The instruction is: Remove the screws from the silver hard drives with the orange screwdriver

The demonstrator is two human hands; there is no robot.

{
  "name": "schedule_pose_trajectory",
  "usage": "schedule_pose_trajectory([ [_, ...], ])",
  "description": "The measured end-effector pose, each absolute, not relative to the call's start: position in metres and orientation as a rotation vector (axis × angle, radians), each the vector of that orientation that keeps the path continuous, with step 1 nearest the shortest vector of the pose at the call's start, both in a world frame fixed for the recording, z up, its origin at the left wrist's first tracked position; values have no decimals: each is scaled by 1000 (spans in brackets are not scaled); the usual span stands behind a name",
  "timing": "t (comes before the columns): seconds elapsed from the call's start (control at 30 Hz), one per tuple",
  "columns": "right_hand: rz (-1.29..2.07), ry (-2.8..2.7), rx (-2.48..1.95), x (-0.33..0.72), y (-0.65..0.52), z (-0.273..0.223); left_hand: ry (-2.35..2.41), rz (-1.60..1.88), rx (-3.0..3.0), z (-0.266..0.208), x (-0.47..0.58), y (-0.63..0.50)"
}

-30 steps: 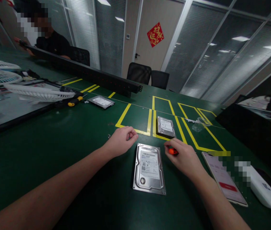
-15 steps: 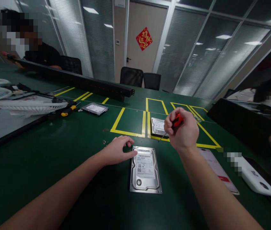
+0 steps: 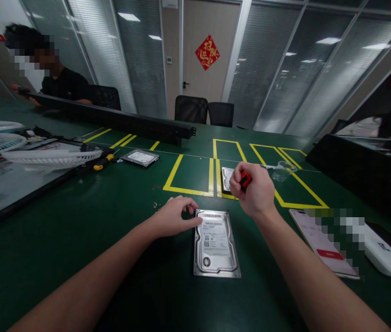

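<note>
A silver hard drive [image 3: 218,249] lies flat, label up, on the green table in front of me. My left hand [image 3: 178,216] rests at its upper left corner, fingers loosely apart and the thumb on the edge of the cover. In my right hand [image 3: 256,189] is a red and black screwdriver [image 3: 245,180], gripped by its handle. Its thin shaft slants down to the drive's upper right corner; whether the tip sits in a screw is too small to tell. Partly hidden behind that hand is a second hard drive [image 3: 226,179]. Small screws [image 3: 156,205] lie beyond my left hand.
Yellow tape [image 3: 188,188] marks rectangles on the table. Another hard drive [image 3: 140,157] and a yellow-black screwdriver [image 3: 103,162] lie left, near white fan grilles [image 3: 53,157]. A long black bar [image 3: 122,121] stretches before a seated person [image 3: 66,85]. Phones [image 3: 330,253] lie right, a clear plastic piece [image 3: 283,170] farther back.
My right hand has come down and left, bringing the screwdriver's tip to the hard drive's upper right corner. My left hand stays at the opposite corner. The view has shifted slightly.
</note>
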State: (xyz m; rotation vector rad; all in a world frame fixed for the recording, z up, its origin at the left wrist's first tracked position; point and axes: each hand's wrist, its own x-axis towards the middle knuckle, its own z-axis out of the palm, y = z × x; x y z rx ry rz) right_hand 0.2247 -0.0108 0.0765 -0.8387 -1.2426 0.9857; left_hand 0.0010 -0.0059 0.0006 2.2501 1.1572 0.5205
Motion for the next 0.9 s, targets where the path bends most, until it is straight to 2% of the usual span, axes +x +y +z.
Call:
schedule_pose_trajectory([
  [0.9,971,-1233,-861,225,-4,67,1164,486,2253,2,0,-6],
])
